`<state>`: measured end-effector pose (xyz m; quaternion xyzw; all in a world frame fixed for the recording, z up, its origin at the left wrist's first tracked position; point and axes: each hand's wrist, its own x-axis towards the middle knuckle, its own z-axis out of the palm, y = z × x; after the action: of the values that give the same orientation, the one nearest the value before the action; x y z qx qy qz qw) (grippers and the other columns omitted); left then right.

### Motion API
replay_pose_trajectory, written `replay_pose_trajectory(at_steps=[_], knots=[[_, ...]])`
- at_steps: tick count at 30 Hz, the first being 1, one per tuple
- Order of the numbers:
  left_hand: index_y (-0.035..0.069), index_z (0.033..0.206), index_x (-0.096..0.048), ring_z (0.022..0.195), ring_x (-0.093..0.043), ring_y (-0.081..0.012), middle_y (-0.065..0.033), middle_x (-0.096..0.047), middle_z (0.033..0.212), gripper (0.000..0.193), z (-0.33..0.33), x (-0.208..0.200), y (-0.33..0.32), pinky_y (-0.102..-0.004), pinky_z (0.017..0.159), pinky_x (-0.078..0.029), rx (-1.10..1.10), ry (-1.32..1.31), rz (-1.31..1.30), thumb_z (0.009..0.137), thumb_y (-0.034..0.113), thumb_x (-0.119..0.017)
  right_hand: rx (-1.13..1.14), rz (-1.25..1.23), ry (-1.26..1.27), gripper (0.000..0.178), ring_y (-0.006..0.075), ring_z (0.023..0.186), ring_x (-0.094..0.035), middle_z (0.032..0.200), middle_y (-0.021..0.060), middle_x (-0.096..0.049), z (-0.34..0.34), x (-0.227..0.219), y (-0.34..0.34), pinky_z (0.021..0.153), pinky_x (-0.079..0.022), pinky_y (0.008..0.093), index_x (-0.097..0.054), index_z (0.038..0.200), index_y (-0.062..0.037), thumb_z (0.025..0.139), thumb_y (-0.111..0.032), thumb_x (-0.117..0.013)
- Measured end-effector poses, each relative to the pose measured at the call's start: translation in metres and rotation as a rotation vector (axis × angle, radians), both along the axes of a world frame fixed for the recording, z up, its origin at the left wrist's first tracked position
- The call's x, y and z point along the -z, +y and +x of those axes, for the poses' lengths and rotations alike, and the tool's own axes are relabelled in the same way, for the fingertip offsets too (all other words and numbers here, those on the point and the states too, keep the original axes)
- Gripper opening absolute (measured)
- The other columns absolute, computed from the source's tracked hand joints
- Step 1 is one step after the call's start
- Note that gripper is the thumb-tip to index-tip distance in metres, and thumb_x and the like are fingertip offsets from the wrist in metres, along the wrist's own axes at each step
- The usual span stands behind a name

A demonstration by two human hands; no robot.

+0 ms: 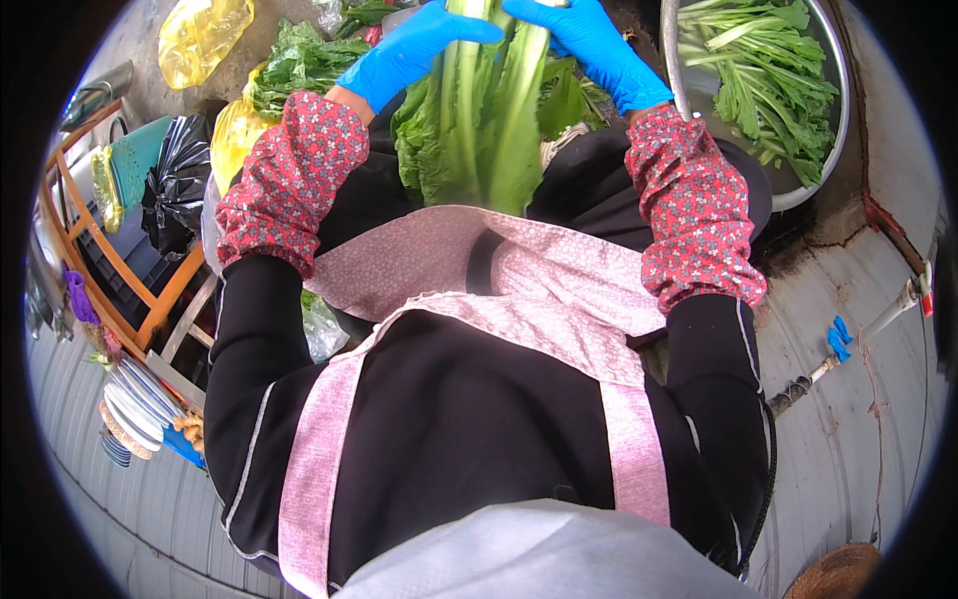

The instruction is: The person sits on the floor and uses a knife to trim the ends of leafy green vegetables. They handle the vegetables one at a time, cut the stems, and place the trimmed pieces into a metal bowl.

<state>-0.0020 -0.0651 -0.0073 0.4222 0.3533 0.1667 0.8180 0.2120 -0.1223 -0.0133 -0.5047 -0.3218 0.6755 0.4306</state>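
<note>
Both my hands wear blue gloves and grip a bunch of long leafy greens at the top of the view. Pale stalks point away from me, and the broad leaves hang toward my lap. My left hand is closed on the left side of the bunch, its thumb lying across the stalks. On the other side my right hand holds the stalks near their far end. The fingers behind the bunch are hidden, and the upper frame edge cuts off the stalk ends. More leaves show just below my right hand.
At the right stands a metal basin with cut greens in it, a grey hose along its near side. Left are loose greens, yellow plastic bags, a black bag and a wooden frame. A pipe lies right.
</note>
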Motion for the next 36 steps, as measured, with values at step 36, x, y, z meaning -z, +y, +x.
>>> replay_pose_trajectory(at_steps=[36], knots=[[-0.001, 0.135, -0.061, 0.096, -0.07, -0.0198, -0.0104, -0.071, 0.111, 0.052, -0.019, 0.034, 0.023, -0.034, 0.091, -0.056, -0.043, -0.15, 0.065, 0.09, 0.025, -0.07, -0.399, 0.354, -1.884, 0.071, 0.0359, 0.123, -0.063, 0.136, 0.012, -0.066, 0.306, 0.046, -0.009, 0.108, -0.049, 0.0474, -0.064, 0.139, -0.0241, 0.075, -0.042, -0.086]])
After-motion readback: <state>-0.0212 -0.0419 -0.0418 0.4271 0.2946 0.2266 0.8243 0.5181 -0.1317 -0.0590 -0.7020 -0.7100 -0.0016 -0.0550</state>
